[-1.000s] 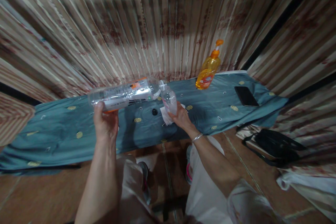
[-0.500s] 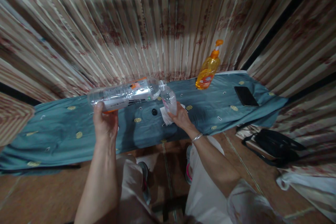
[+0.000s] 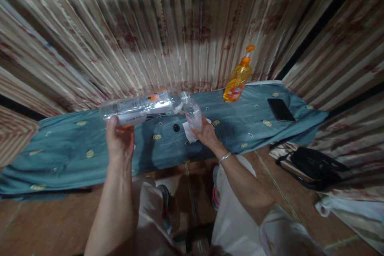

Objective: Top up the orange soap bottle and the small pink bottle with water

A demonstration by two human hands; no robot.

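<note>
My left hand [image 3: 120, 140] is closed around the lower part of a large clear plastic bottle [image 3: 138, 110] with an orange and white label. That bottle lies almost level in the air, its neck pointing right. My right hand [image 3: 205, 133] grips a small clear plastic bottle [image 3: 192, 113], tilted with its mouth up and to the left. The two bottle mouths meet or nearly meet; I cannot tell whether they touch. Under the small bottle lies a white tissue [image 3: 189, 133]. A round black cap [image 3: 176, 128] rests on the cloth between my hands.
Teal patterned cloth [image 3: 72, 140] covers the narrow table. An orange pump bottle [image 3: 236, 82] stands at the back, with a black phone [image 3: 281, 109] to its right. A pleated curtain [image 3: 180, 28] hangs close behind. On the lower right sits a black bag [image 3: 315, 164].
</note>
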